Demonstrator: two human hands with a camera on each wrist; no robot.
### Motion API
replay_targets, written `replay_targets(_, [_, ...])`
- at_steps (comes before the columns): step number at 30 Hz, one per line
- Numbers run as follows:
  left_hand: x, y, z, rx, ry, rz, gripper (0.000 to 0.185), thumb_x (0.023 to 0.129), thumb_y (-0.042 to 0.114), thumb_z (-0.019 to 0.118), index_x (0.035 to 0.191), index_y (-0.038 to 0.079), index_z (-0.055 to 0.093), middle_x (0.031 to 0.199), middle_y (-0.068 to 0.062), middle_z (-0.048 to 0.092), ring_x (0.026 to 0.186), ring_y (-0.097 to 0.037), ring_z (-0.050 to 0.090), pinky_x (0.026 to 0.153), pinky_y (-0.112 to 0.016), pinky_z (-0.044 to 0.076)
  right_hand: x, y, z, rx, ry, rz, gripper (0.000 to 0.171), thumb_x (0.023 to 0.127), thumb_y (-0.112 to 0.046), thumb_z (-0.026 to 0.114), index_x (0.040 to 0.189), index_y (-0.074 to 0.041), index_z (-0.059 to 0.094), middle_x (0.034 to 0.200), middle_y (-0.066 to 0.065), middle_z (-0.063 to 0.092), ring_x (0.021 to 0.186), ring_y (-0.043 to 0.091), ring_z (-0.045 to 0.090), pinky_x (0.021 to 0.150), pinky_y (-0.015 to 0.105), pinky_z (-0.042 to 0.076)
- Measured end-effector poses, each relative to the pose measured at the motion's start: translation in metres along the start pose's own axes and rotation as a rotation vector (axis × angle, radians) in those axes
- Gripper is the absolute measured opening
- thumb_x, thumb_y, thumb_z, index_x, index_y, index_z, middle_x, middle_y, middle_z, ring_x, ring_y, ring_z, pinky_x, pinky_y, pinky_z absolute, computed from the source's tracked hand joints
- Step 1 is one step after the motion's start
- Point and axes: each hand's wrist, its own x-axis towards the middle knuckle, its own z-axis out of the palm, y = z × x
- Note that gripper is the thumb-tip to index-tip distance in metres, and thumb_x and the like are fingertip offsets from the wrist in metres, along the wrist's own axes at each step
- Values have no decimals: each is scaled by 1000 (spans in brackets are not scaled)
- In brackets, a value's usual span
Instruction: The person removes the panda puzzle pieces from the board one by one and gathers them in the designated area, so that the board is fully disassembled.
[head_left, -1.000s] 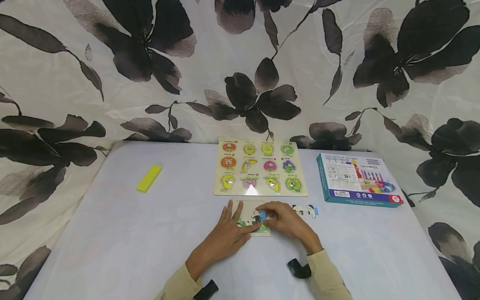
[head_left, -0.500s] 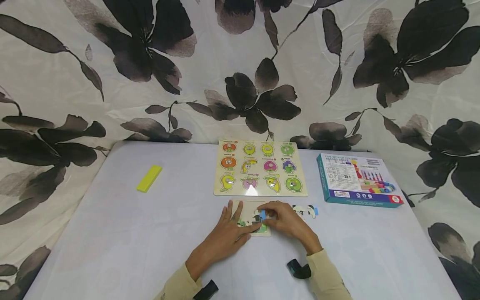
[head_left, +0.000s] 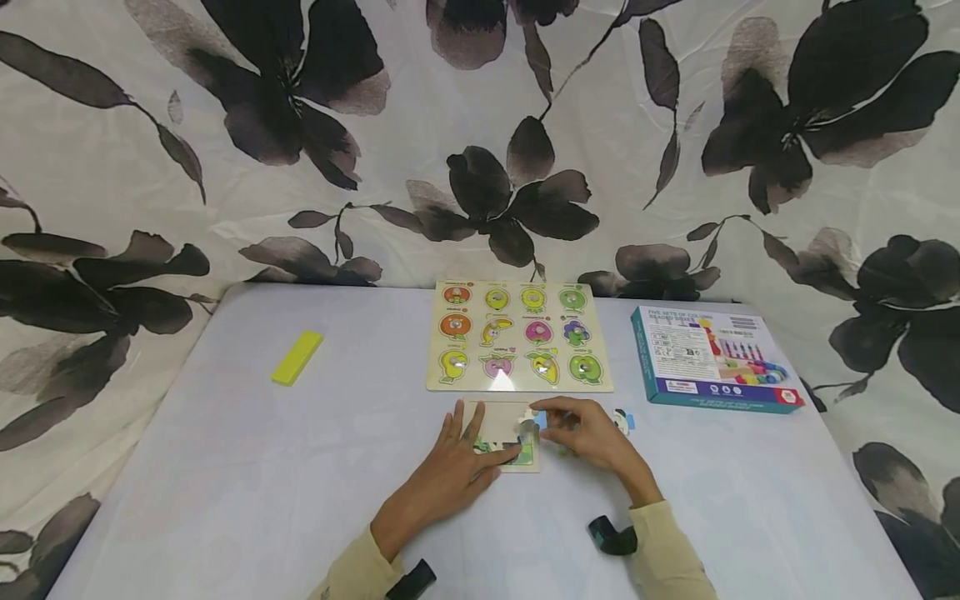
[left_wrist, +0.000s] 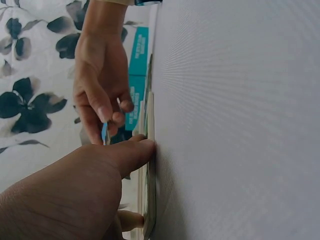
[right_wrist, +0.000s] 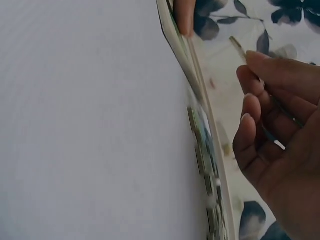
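In the head view, a small wooden jigsaw puzzle board (head_left: 498,422) lies at the middle front, with green and dark picture pieces along its lower part. My left hand (head_left: 448,471) rests on its left side with the fingers spread and straight. In the left wrist view, the left thumb (left_wrist: 136,154) presses at the board's edge. Above the board's right side, my right hand (head_left: 588,429) pinches a white-and-blue jigsaw piece (head_left: 540,419) between thumb and finger. The right wrist view shows that piece (right_wrist: 237,47) edge-on and raised over the board.
Loose jigsaw pieces (head_left: 624,421) lie right of the board, partly hidden by the right hand. Behind stands a fruit picture board (head_left: 519,343). A boxed toy set (head_left: 716,358) lies at the back right, a yellow block (head_left: 297,357) at the left.
My right hand has drawn up and to the right from the board, with the jigsaw piece pinched in its fingers. The left hand has stayed in place.
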Motion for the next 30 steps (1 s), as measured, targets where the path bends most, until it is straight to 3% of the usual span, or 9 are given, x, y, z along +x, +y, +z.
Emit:
replay_targets(18, [1, 0, 0, -18, 13, -10, 38, 98, 34, 51, 136, 41, 52, 156, -26, 13, 141, -51, -4, 114, -59, 6, -53, 41, -57, 42, 105, 161, 41, 86, -12, 70, 125, -4, 62, 88, 7, 57, 79, 14, 50, 62, 23, 42])
replay_targets(30, [0, -1, 2, -31, 5, -13, 39, 99, 34, 50, 137, 42, 50, 156, -26, 12, 141, -50, -6, 115, -59, 6, -77, 58, -71, -16, 109, 251, 38, 86, -13, 70, 122, -1, 64, 93, 7, 61, 80, 12, 52, 68, 21, 46])
